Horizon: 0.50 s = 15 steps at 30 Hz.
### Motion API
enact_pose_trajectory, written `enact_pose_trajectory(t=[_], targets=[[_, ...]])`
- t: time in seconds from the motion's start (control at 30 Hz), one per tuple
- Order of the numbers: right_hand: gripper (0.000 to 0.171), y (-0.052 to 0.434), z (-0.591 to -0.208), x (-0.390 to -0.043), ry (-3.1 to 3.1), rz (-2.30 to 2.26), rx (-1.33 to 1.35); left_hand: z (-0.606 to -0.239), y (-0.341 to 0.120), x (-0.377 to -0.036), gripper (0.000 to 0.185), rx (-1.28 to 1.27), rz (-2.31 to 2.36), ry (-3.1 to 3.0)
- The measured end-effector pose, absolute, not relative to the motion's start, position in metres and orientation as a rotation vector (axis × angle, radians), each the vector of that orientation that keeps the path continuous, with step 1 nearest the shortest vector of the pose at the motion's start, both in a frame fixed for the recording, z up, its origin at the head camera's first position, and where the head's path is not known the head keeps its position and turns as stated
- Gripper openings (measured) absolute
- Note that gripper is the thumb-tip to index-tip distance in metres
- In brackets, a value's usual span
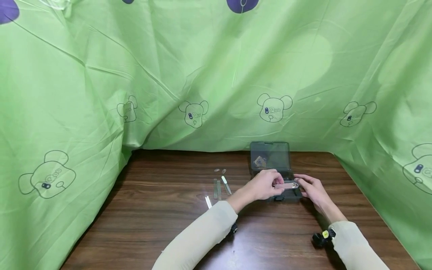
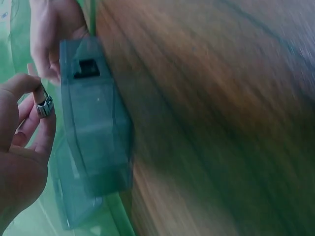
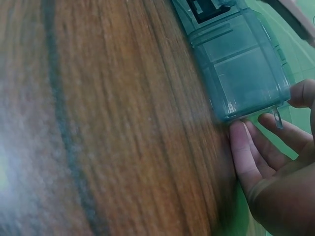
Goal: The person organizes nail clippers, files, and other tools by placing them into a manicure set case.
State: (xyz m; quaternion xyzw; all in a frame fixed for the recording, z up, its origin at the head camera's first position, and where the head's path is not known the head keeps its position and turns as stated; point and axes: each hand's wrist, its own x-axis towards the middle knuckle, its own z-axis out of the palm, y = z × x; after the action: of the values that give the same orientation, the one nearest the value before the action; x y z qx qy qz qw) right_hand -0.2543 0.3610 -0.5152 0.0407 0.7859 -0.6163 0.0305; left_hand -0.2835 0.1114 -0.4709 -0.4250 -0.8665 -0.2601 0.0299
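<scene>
My left hand (image 1: 266,184) pinches a nail clipper (image 1: 287,185) between thumb and fingers, above a translucent dark plastic case (image 1: 291,194). The clipper's metal end (image 2: 45,106) shows at the fingertips in the left wrist view. The case stands on the table with its hinged lid (image 1: 275,154) raised at the back. My right hand (image 1: 314,190) holds the case's right end, thumb at the upper rim and fingers (image 3: 242,147) against the side wall, as the right wrist view shows. The left hand hides part of the case's inside.
Left of the case, several thin clear or whitish strips (image 1: 215,188) lie on the wooden table (image 1: 162,217). Two small clear oval pieces (image 1: 217,170) lie behind them. A green patterned curtain (image 1: 216,75) hangs behind the table and along its sides.
</scene>
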Motion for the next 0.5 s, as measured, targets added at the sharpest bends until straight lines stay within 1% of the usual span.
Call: enact_pose_trajectory(t=[0.27, 0.5], targets=[[0.052, 0.363, -0.517, -0.255, 2.449, -1.892, 0.138, -0.476, 0.132, -0.277, 0.016, -1.296, -0.677, -2.674], [0.052, 0.363, -0.516, -0.253, 2.501, -1.844, 0.129, -0.484, 0.136, -0.274, 0.015, -1.27, -0.632, -2.724]])
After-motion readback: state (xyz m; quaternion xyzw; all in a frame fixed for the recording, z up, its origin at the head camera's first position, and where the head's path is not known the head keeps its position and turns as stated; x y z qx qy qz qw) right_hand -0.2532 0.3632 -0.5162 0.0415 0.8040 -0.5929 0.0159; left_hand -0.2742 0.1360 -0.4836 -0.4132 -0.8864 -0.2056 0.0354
